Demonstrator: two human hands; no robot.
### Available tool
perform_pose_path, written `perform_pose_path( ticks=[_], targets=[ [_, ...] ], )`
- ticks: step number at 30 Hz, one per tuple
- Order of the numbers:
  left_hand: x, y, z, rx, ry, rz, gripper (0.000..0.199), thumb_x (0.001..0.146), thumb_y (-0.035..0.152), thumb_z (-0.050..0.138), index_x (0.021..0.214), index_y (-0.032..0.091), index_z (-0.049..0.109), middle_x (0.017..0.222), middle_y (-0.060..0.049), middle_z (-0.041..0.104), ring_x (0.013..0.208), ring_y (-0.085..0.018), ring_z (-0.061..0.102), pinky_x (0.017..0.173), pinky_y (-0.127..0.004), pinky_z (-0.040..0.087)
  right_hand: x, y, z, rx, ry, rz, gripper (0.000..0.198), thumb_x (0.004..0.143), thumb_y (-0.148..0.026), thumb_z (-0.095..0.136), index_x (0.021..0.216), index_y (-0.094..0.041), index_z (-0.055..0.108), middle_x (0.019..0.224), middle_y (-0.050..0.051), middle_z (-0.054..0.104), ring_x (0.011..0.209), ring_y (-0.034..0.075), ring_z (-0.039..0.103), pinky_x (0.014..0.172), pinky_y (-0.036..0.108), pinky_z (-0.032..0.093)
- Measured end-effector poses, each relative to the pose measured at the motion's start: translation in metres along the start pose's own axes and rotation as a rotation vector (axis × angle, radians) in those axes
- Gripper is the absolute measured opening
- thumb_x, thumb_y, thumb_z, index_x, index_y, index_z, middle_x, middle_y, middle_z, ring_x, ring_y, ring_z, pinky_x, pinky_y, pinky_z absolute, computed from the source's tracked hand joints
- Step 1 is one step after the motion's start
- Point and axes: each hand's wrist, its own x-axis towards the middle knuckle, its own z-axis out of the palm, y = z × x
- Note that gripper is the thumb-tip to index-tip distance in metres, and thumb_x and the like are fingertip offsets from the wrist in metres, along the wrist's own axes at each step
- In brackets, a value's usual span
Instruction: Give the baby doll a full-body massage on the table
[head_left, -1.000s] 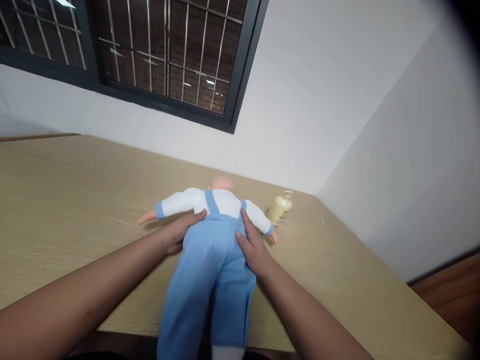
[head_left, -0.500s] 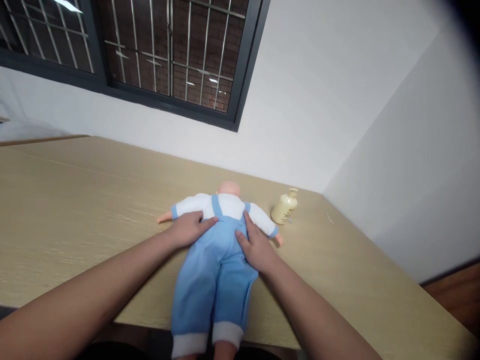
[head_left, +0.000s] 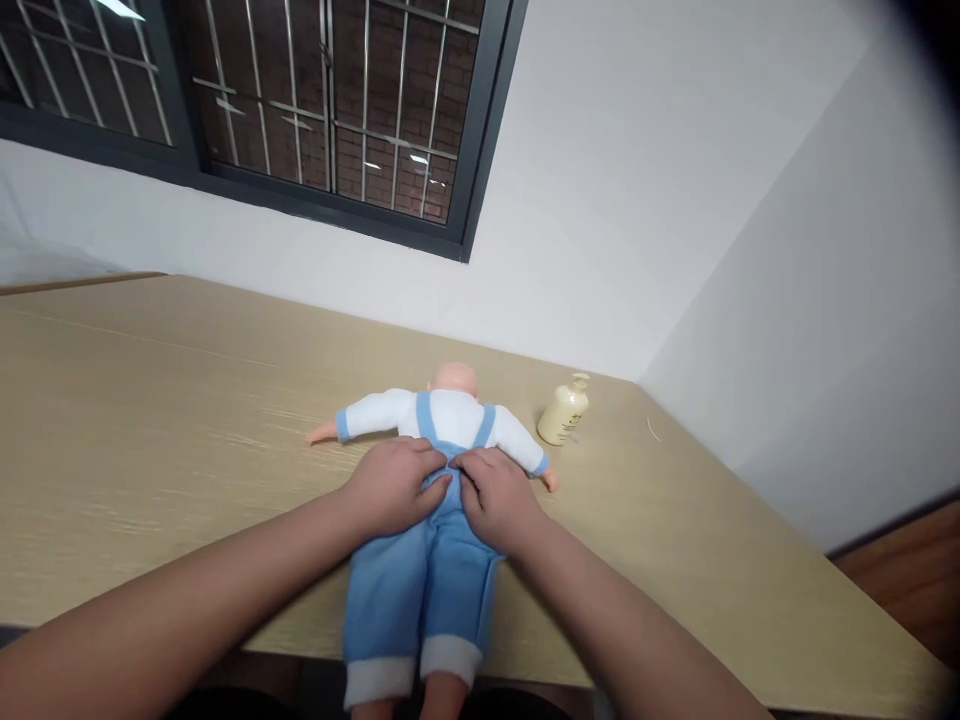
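A doll (head_left: 390,600) in light blue overalls and a white long-sleeved top lies stretched out on the wooden table (head_left: 187,440), its back upward and its legs toward me. Both its arms are spread to the sides. On the left of the doll's waist, my left hand (head_left: 396,485) presses with curled fingers, thumb and fingertips gathering the blue cloth. Opposite it, my right hand (head_left: 501,495) is closed on the same cloth, its fingertips close to those of the left. The overalls' waist is partly hidden under my hands.
A cream pump bottle (head_left: 562,415) stands right of the doll, near its outstretched arm. Farther right lies a thin pale strip (head_left: 653,430). A white wall (head_left: 585,200) and a barred window (head_left: 322,110) rise behind the table.
Both hands have moved inward along the doll's back, from its sides to the middle. Their fingers, spread before, are now curled on the overalls' cloth. The doll stays in place.
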Motion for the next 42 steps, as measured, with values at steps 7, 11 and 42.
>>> perform_pose_path(
  ticks=[7,11,42],
  targets=[
    [0.041,-0.026,0.006,-0.182,-0.171,-0.116,0.033,0.085,0.036,0.051,0.056,0.019,0.055,0.054,0.001,0.056,0.055,-0.015,0.05,0.055,-0.029,0.026,0.037,0.014,-0.009,0.021,-0.267,0.167,0.014,0.088,-0.026,0.049,0.086,-0.023,0.062,0.081,0.0,0.069,0.074,0.017,0.059,0.063,0.027,0.033],
    [0.064,-0.039,0.004,-0.326,-0.309,-0.168,0.04,0.081,0.041,0.052,0.048,0.019,0.047,0.047,0.002,0.045,0.051,-0.014,0.044,0.053,-0.029,0.025,0.054,0.021,-0.008,0.029,-0.296,0.22,0.01,0.084,-0.026,0.052,0.086,-0.024,0.061,0.08,0.0,0.069,0.072,0.016,0.058,0.06,0.025,0.029],
    [0.036,-0.01,0.008,-0.088,0.173,-0.093,0.026,0.09,0.028,0.048,0.068,0.02,0.058,0.071,-0.003,0.061,0.073,-0.02,0.056,0.066,-0.031,0.037,0.035,0.01,0.001,0.0,0.045,0.162,0.013,0.088,-0.027,0.049,0.077,-0.022,0.054,0.074,0.0,0.061,0.069,0.017,0.054,0.064,0.028,0.034]
  ],
)
